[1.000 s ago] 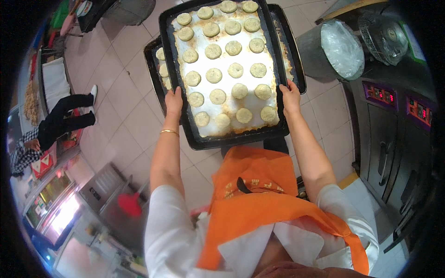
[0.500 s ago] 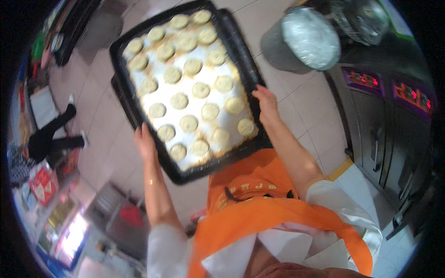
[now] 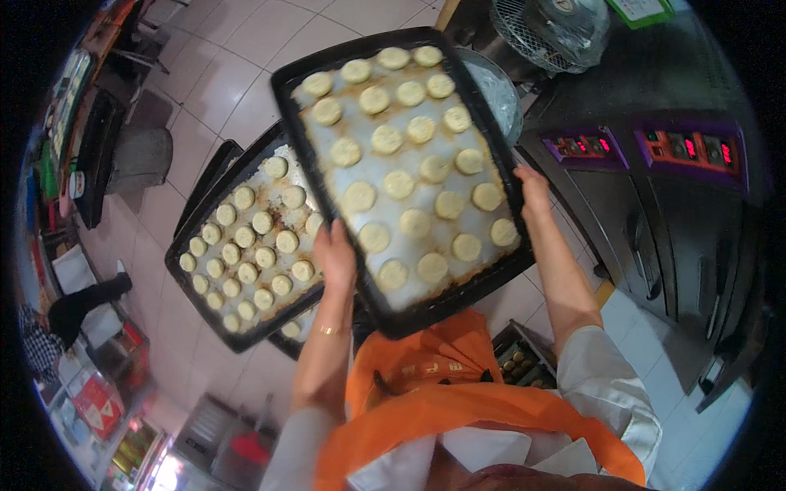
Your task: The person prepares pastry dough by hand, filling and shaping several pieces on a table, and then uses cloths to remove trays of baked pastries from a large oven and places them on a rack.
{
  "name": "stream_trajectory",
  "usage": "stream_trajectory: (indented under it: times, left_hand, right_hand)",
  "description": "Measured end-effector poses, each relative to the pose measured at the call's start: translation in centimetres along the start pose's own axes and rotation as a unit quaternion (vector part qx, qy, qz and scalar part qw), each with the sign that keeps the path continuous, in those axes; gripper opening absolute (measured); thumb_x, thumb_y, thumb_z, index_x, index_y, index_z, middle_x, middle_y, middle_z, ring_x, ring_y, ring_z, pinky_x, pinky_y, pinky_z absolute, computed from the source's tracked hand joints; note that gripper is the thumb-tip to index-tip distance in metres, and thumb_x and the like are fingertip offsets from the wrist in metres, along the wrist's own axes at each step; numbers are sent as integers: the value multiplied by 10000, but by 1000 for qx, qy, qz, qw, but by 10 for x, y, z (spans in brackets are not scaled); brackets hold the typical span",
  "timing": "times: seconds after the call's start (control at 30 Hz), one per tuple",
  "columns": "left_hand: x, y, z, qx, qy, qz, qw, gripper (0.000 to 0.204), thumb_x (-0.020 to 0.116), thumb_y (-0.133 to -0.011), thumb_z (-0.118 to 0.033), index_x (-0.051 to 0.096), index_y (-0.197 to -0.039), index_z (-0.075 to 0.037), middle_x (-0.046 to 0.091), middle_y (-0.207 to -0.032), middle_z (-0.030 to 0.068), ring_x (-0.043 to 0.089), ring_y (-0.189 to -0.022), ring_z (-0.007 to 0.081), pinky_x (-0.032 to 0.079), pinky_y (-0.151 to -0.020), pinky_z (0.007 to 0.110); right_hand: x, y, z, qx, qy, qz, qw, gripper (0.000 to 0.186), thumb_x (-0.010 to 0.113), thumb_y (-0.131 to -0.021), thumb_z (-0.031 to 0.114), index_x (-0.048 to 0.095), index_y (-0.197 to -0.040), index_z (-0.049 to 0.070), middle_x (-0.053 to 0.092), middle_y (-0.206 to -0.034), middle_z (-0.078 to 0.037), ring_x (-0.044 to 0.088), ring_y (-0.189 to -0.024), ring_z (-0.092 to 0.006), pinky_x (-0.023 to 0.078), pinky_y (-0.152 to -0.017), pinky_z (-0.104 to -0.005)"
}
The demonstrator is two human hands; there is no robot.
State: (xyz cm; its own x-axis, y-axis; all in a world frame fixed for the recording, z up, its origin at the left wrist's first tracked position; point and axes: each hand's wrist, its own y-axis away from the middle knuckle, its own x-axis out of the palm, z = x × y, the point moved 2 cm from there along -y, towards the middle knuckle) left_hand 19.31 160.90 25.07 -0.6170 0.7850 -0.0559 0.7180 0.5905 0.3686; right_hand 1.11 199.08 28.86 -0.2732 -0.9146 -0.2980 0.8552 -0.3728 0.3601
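Note:
A black baking tray (image 3: 463, 296) lined with pale paper is raised in front of me, tilted a little. Rows of round, pale pastries (image 3: 399, 184) lie on it. My left hand (image 3: 335, 254) is closed on its left edge, and my right hand (image 3: 534, 192) grips the right edge. Lower and to the left, partly covered by the held tray, is a second black tray (image 3: 203, 309) filled with similar small round pastries (image 3: 244, 237). Edges of more trays show under that one; what supports them is hidden.
Dark oven doors (image 3: 610, 221) with red displays stand at my right. A plastic-covered pot (image 3: 501, 94) and a wire basket (image 3: 536, 37) are at the far right. Beside my apron is a tray of browner pastries (image 3: 516, 360). A grey bin (image 3: 141, 159) and another person's leg (image 3: 86, 303) are left.
The held tray has shifted right, with both hands still on its edges. The second tray of pastries has come into sight at the left, and the ovens appear closer.

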Motion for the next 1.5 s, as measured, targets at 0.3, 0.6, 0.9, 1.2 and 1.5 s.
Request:
stream_trajectory:
  times: [0.3, 0.6, 0.9, 1.2, 1.5]
  left_hand:
    - [-62, -54, -4, 44, -186, 15, 981, 404, 528, -923, -274, 619, -906, 119, 615, -905, 358, 586, -913, 514, 452, -826, 520]
    - [81, -88, 41, -117, 4, 89, 989, 300, 566, -883, -133, 551, -1094, 81, 650, -978, 174, 620, -854, 263, 503, -754, 410]
    - [-48, 53, -43, 126, 2, 235, 964, 498, 603, -921, -115, 424, -1373, -3, 468, -1364, 197, 499, -1237, 258, 456, -988, 358]
    - [-576, 104, 56, 85, -6, -41, 995, 340, 497, -963, -147, 532, -1257, 21, 615, -1204, 156, 592, -1097, 222, 468, -958, 333]
    - [-961, 261, 80, -68, -1, -287, 956, 295, 550, -964, -163, 528, -1208, 1, 630, -1036, 80, 632, -844, 142, 510, -696, 256]
  right_hand:
    - [30, 50, -41, -42, -4, -60, 997, 424, 691, -797, 155, 609, -1175, -19, 613, -1178, -81, 557, -1081, -211, 424, -957, -340]
    - [-10, -78, -103, -106, 243, 16, 964, 591, 606, -877, 222, 452, -1421, 50, 393, -1488, -170, 329, -1395, -289, 263, -1130, -380]
    - [46, 199, -88, -236, 348, 18, 907, 553, 617, -861, 100, 474, -1392, 46, 277, -1523, -196, 273, -1412, -368, 288, -1120, -438]
    - [202, 580, -129, -402, 446, 280, 749, 579, 657, -769, 84, 541, -1335, 127, 267, -1532, -168, 197, -1425, -405, 211, -1116, -548]
    - [383, 696, -115, -492, 461, 275, 686, 568, 689, -726, 96, 559, -1279, 66, 330, -1466, -231, 303, -1348, -431, 242, -1105, -540]
